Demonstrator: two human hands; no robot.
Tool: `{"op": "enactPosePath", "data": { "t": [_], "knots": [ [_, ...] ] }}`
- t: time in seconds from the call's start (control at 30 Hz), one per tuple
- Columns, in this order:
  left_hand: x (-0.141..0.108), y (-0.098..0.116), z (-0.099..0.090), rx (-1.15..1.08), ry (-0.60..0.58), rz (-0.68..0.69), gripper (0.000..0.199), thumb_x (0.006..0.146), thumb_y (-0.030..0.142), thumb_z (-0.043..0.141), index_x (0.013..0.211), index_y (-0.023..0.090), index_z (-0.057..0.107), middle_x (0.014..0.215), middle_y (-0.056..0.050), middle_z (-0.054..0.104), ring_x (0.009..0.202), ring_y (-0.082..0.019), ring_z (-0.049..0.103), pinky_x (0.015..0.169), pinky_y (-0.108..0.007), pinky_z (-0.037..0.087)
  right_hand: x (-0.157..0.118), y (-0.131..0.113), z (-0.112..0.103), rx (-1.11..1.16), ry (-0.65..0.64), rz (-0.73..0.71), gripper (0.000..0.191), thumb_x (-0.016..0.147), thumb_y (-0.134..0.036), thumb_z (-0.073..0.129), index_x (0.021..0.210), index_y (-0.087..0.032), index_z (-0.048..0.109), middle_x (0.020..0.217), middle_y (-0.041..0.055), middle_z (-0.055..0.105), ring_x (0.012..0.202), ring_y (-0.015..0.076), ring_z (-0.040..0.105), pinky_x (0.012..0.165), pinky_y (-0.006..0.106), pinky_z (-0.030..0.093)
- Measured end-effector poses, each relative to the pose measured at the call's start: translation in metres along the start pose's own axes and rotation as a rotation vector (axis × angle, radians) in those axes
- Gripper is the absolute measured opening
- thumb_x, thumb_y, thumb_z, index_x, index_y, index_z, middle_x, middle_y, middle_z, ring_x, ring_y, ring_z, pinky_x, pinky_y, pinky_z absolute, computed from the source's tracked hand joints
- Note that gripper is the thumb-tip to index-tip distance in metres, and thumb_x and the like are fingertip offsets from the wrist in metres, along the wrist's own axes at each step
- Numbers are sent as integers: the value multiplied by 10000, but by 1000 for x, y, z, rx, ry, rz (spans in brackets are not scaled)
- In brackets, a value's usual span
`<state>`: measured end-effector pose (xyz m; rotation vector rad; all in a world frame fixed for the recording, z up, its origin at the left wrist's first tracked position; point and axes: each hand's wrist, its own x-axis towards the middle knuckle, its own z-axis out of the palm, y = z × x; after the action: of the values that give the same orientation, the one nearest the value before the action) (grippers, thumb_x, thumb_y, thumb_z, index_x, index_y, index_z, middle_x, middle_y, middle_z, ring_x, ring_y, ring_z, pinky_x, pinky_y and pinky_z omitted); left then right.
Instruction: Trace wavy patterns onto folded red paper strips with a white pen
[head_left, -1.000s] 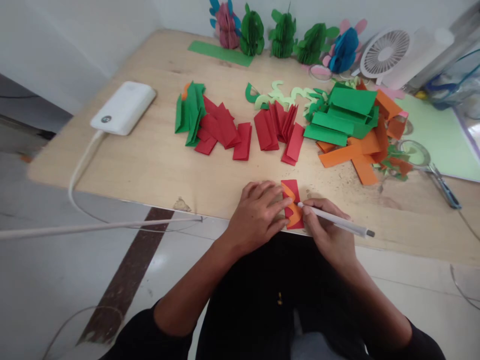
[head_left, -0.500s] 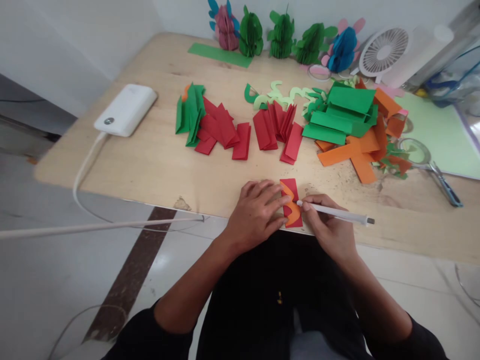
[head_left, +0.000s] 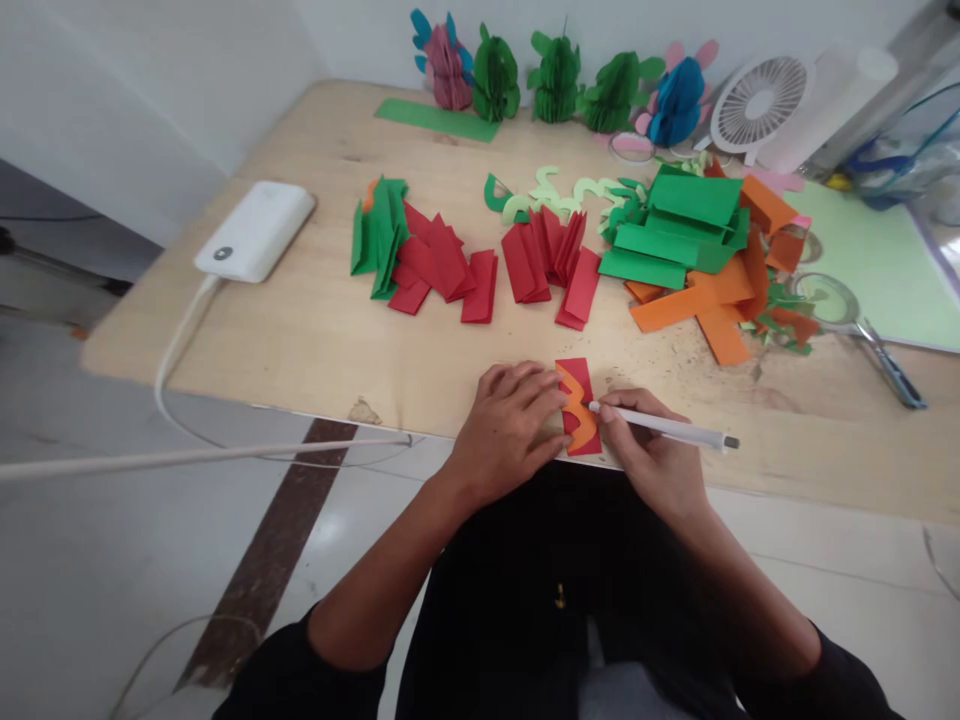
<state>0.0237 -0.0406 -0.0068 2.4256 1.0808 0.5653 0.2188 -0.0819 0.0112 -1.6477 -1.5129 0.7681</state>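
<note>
A wavy orange paper cutout (head_left: pixel 580 427) lies on top of a red paper piece (head_left: pixel 587 375) near the table's front edge. My left hand (head_left: pixel 511 425) lies flat with its fingers apart, their tips pressing the cutout and red paper down from the left. In my right hand (head_left: pixel 660 450) is a white pen (head_left: pixel 679 430), pinched between thumb and fingers. The pen's writing end touches or nearly touches the cutout's notched right edge; any drawn line is too small to make out.
Folded red papers (head_left: pixel 442 265) and green papers (head_left: pixel 381 235) lie beyond my hands. Green strips (head_left: pixel 675 240) and orange strips (head_left: pixel 724 300) are heaped at right, beside scissors (head_left: pixel 889 365). A white power bank (head_left: pixel 255 230), paper figures (head_left: pixel 555 80) and a small fan (head_left: pixel 761 105) stand farther off.
The view has shifted slightly. My left hand's fingers have drawn back a little to the left on the cutout, uncovering more of it. The pen stays at the notch.
</note>
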Motion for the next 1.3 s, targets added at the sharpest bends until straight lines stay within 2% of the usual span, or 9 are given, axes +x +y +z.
{"op": "enactPosePath", "data": {
  "t": [0.17, 0.37, 0.87, 1.3],
  "knots": [
    [0, 0, -1, 3, 8, 6, 290, 899, 387, 584, 1110, 191, 617, 1362, -103, 589, 1331, -309, 433, 1106, -520, 300, -1, -1, -1, -4, -15, 8, 153, 886, -372, 607, 878, -230, 662, 754, 18, 687, 600, 137, 581, 532, 269, 429],
    [0, 0, 0, -3, 6, 1, 290, 893, 390, 594, 1105, 195, 619, 1365, -102, 588, 1334, -307, 434, 1107, -520, 301, 0, -1, -1, 2, -14, 2, 150, 885, -364, 605, 885, -223, 659, 794, 29, 701, 622, 141, 596, 546, 273, 448],
    [0, 1, -1, -9, 3, -12, 285, 881, 372, 614, 1101, 190, 617, 1347, -101, 601, 1330, -306, 441, 1115, -519, 298, 1, -2, -3, 3, -35, -36, 130, 897, -341, 600, 906, -229, 663, 865, 37, 728, 752, 174, 661, 682, 314, 517],
    [1, 2, -2, -21, -5, -26, 283, 873, 377, 621, 1093, 200, 619, 1349, -92, 602, 1332, -299, 440, 1120, -516, 294, -2, -2, -6, -58, 0, -85, 93, 890, -312, 606, 893, -236, 660, 809, 20, 717, 688, 163, 644, 633, 305, 512]
  ]
}}
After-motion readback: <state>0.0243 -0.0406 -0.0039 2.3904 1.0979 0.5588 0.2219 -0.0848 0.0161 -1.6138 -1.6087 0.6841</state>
